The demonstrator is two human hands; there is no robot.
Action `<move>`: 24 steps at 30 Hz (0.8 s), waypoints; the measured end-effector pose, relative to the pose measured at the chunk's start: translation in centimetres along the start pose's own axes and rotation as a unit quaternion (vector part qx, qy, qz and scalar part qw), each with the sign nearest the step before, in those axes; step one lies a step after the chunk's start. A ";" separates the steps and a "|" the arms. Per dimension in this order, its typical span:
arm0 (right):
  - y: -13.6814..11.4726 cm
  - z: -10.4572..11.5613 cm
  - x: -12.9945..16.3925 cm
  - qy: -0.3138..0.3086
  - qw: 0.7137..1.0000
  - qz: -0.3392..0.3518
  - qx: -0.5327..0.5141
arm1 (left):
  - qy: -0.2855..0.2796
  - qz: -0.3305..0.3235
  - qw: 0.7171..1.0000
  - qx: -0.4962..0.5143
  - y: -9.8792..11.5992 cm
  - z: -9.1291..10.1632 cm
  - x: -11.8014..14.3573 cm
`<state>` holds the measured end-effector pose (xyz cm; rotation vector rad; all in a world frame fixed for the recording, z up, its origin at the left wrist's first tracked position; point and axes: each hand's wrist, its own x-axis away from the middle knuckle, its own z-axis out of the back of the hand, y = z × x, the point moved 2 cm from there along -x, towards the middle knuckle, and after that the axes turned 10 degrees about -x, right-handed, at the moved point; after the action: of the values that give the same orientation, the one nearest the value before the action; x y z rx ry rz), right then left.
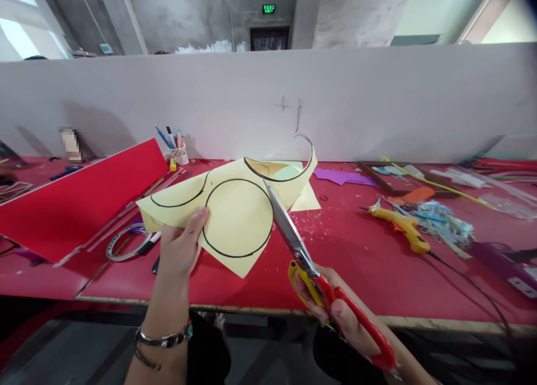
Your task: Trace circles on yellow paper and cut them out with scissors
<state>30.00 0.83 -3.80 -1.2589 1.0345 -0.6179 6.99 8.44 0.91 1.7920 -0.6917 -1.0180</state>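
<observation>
Two hands are sharing the work above the red tabletop [369, 273]: the left hand [180, 250] is pinching the yellow paper [235, 217] by its near edge, fingers clamped on it and lifting it off the surface so the drawn black circle faces up and the blades can pass under. The right hand [335, 306] is gripping the red-and-yellow scissors [310, 273], closed around their handles, with the blades reaching the sheet at the circle's right side.
</observation>
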 end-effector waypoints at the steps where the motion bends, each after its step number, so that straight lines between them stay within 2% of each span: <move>1: 0.0 0.0 0.0 0.001 1.000 -0.003 -0.003 | -0.003 -0.005 1.000 0.002 0.0 0.0 0.0; 13: -0.6 -0.1 -0.1 -0.026 1.000 -0.009 0.015 | -0.007 -0.039 0.999 -0.001 -0.3 0.2 -0.2; 18: -1.1 -0.2 -0.6 -0.013 1.000 0.001 0.024 | 0.008 -0.058 0.998 0.003 -0.5 0.2 -0.4; 24: 0.6 0.6 0.5 0.013 0.999 -0.005 0.039 | 0.014 -0.048 0.999 0.015 -0.6 0.1 -0.2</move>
<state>30.67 0.79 -4.56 -1.1904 1.0167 -0.6784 6.77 8.80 0.46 1.8774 -0.6131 -1.0489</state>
